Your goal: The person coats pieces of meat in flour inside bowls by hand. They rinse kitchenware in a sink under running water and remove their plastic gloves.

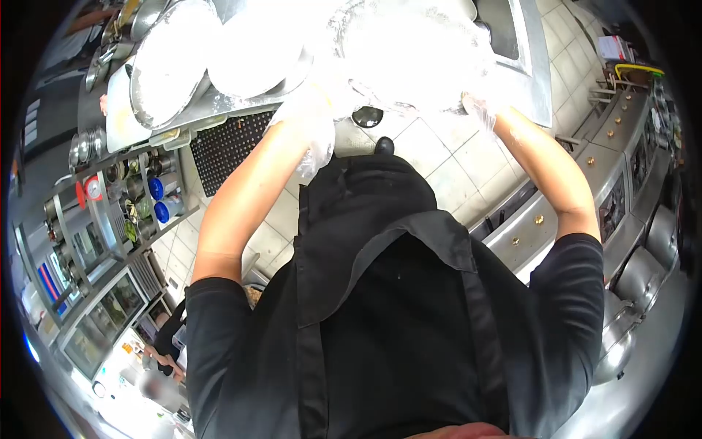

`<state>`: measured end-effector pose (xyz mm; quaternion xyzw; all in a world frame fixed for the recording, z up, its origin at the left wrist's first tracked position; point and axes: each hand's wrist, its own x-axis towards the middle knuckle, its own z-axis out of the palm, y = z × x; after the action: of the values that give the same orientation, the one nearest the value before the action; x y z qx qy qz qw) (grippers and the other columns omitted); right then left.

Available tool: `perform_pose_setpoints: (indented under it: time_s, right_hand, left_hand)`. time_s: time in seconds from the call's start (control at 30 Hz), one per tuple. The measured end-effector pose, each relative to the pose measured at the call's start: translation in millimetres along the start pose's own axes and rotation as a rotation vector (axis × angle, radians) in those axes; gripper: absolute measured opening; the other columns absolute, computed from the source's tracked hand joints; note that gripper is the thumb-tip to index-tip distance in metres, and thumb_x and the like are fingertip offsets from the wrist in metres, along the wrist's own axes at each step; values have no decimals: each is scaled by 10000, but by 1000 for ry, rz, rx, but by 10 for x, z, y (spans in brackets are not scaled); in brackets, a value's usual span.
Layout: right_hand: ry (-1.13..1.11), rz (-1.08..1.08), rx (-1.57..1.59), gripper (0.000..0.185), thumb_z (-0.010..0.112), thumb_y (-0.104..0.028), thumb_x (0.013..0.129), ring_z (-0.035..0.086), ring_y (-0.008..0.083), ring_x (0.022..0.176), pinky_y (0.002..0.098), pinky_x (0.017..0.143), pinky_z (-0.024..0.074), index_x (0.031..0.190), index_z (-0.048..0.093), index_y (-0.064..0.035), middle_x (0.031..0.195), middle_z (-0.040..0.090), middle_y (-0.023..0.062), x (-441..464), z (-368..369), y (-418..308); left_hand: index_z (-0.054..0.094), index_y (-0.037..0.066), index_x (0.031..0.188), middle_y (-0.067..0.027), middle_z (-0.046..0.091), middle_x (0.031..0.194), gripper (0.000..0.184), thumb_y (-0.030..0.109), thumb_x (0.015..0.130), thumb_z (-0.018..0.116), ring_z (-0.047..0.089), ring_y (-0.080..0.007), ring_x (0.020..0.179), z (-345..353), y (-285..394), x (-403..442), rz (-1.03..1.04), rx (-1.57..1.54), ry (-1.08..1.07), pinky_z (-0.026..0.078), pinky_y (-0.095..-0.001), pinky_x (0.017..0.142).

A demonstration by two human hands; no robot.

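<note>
Best keep L hand & R hand level by the big white-dusted pan's rim, moving evenly; glare hides fingers, can't tell grip.

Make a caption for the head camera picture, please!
Left hand and right hand, in plastic gloves, reach over a bright metal table.

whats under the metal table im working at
Along the near edge of the metal table, a black mat with holes and pale floor tiles appear to run in underneath. Anything farther in is hidden by the tabletop, so I can't tell what's there.
</note>
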<state>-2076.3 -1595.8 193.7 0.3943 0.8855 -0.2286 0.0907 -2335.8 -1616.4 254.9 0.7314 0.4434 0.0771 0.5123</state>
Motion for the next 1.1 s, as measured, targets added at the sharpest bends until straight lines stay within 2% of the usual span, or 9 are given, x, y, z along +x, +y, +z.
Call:
perform_pose_setpoints:
  time_s: [0.27, 0.37, 0.57, 0.63, 0.7, 0.77, 0.83, 0.97, 1.1]
  right_hand:
    - [49, -5, 1, 347, 595, -240, 758, 582, 202, 868, 312, 800, 456, 1058, 563, -69, 977, 606, 98, 300, -156, 45]
    - [59, -21, -4, 354, 596, -246, 759, 581, 201, 874, 312, 803, 454, 1064, 560, -70, 983, 605, 96, 327, -308, -24]
    - [145, -153, 36, 369, 600, -258, 761, 577, 199, 885, 311, 810, 451, 1076, 555, -71, 997, 602, 93, 669, -917, -619]
    - [168, -245, 48, 373, 601, -262, 762, 576, 198, 889, 311, 812, 450, 1080, 553, -71, 1001, 601, 92, 941, -1076, -978]
    - [192, -333, 52, 378, 602, -265, 762, 575, 197, 892, 311, 814, 449, 1084, 552, -72, 1005, 600, 91, 1268, -1164, -1378]
    - [198, -392, 37, 383, 603, -269, 763, 574, 197, 896, 311, 816, 448, 1087, 550, -72, 1010, 600, 90, 1624, -1172, -1691]
    - [205, -409, 20, 388, 605, -273, 764, 573, 196, 900, 311, 818, 447, 1091, 548, -73, 1014, 599, 89, 1860, -1171, -1915]
    - [225, -368, 9, 398, 607, -281, 765, 571, 195, 907, 311, 823, 445, 1099, 545, -74, 1023, 597, 87, 1993, -1257, -2015]
    - [207, -203, -6, 408, 609, -289, 767, 568, 193, 914, 311, 827, 443, 1107, 541, -75, 1031, 595, 85, 1640, -1313, -1606]
  left_hand:
    - [621, 32, 960, -82, 636, 949, 216, 142, 775, 613, 578, -186, 939, 118, 96, -81, -84, -247, 82, 467, -286, 824]
    - [565, 13, 1045, -111, 621, 917, 268, 129, 803, 579, 585, -197, 900, 241, -226, -226, 143, 321, 317, 479, -288, 809]
    - [599, 80, 960, -108, 580, 739, 208, 135, 760, 578, 591, -230, 777, 841, -1243, -240, 126, -626, 511, 461, -386, 810]
    - [483, 22, 1130, -133, 591, 936, 312, 102, 829, 514, 586, -225, 909, 754, -1054, -355, -217, -1224, 242, 504, -332, 758]
    - [545, 1, 1036, -135, 599, 897, 221, 76, 832, 506, 617, -220, 775, 688, -1032, -423, 198, 214, 449, 520, -333, 660]
    - [555, -12, 1013, -136, 601, 883, 208, 70, 828, 507, 621, -218, 733, 537, -730, -507, 246, 574, 452, 524, -328, 626]
    - [565, -43, 960, -134, 600, 856, 195, 67, 804, 527, 620, -213, 724, 476, -529, -527, -234, -1297, 365, 527, -324, 605]
    - [590, -45, 881, -131, 603, 805, 146, 61, 802, 528, 619, -209, 700, 921, -1444, -116, 147, -392, 396, 531, -322, 564]
    - [629, 19, 872, -136, 630, 799, 177, 123, 754, 548, 617, -242, 740, 796, -1360, -248, 356, -249, 441, 501, -354, 680]
